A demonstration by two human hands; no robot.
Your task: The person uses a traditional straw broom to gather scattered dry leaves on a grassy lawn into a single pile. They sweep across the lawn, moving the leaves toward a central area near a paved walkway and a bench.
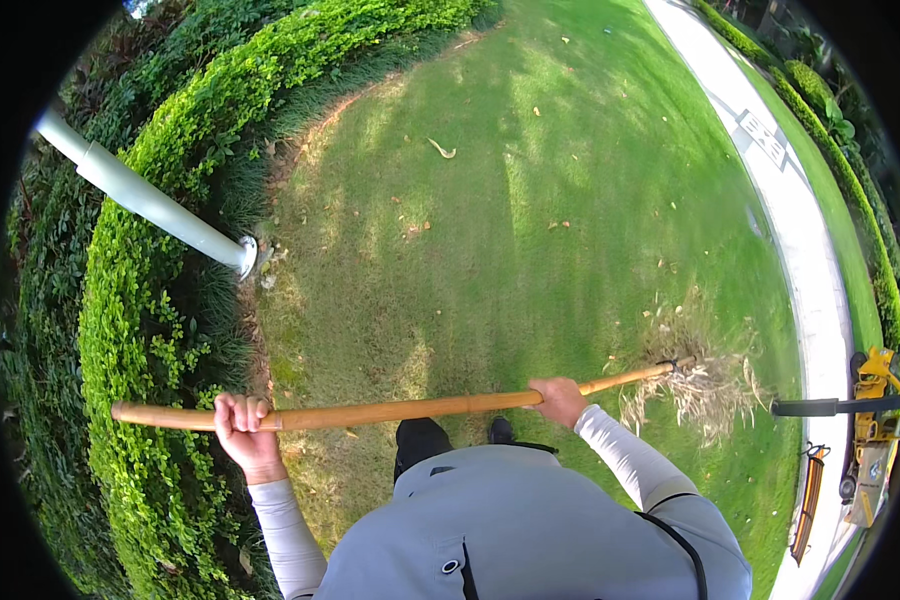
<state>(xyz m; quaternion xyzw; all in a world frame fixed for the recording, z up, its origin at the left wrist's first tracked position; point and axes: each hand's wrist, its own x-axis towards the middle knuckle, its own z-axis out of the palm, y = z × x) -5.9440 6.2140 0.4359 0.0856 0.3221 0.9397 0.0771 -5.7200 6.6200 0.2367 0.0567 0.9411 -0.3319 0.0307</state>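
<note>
A long bamboo pole [412, 409] crosses in front of my body from left to right. Near its thick left end, my left hand [246, 427] is closed around it, with the fingers over the top. My right hand [559, 401] grips the pole farther along, to the right of my feet. At the pole's right end, dry brown leaves and straw-like strands [694, 382] spread over the grass; some look blurred, and I cannot tell which belong to a broom head and which lie loose. A dark tie wraps the pole near that end.
A leafy hedge [142, 300] curves along the left, with a white metal post [157, 210] at its edge. Scattered leaves dot the lawn [480, 262]. On the right runs a pale paved path [817, 277], with a yellow cart [874, 427] and a long striped object [808, 502] on it.
</note>
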